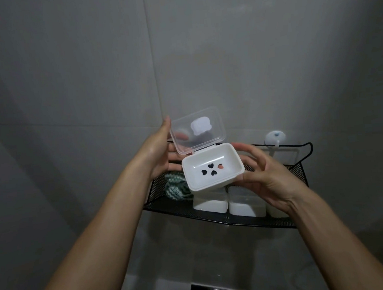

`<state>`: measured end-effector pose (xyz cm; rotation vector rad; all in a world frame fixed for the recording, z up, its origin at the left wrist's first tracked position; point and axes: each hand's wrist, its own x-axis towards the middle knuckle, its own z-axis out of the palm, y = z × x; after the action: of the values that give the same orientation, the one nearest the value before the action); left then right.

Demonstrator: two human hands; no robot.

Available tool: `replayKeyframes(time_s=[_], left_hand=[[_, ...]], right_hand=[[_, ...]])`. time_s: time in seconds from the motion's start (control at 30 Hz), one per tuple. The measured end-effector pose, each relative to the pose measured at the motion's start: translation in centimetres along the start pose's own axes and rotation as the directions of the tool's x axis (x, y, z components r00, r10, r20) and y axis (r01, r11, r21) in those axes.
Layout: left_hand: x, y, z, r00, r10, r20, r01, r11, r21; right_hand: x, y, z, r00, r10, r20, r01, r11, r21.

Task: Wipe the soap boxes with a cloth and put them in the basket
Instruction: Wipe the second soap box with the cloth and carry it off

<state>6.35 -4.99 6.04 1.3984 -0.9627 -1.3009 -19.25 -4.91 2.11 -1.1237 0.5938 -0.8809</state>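
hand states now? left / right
Left hand: holds the open soap box at its clear lid side.
Right hand: fingers curled round the box's right end, holding it.

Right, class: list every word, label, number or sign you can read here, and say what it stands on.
No readable text anywhere.
Clear lid of the open soap box: a white sticker, blank as far as can be seen.
Box floor: heart-shaped cut-outs, not writing.
Basket and its other boxes: no lettering shows.
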Motion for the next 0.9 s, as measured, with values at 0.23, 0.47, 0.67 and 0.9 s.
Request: replayKeyframes(time_s=[0.23,0.47,0.67,0.9], left_hand=[[0.4,0.1,0.3,1.000,0.027,0.015,-0.028,0.999,0.047],[0.9,-0.6,0.0,0.997,0.069,-0.023,-0.067,0.995,0.067],[1.7,-5.2,-1.5,0.976,0.081,0.203,-0.217,0.259,0.941],[3.1,-8.3,0.0,0.985,0.080,0.151,-0.148,-0.039,0.988]], right_hand=[[0.3,-0.6,-0.1,0.990,0.135,-0.045,-0.128,0.984,0.125],[0.2,-1.1,-0.5,0.981,0.154,-0.118,-0.144,0.986,0.087],[0.0,-1.6,-1.8,0.970,0.128,-0.208,-0.098,0.984,0.149],[0.2,-1.4,-1.5,0.962,0.117,-0.248,-0.084,0.987,0.139]])
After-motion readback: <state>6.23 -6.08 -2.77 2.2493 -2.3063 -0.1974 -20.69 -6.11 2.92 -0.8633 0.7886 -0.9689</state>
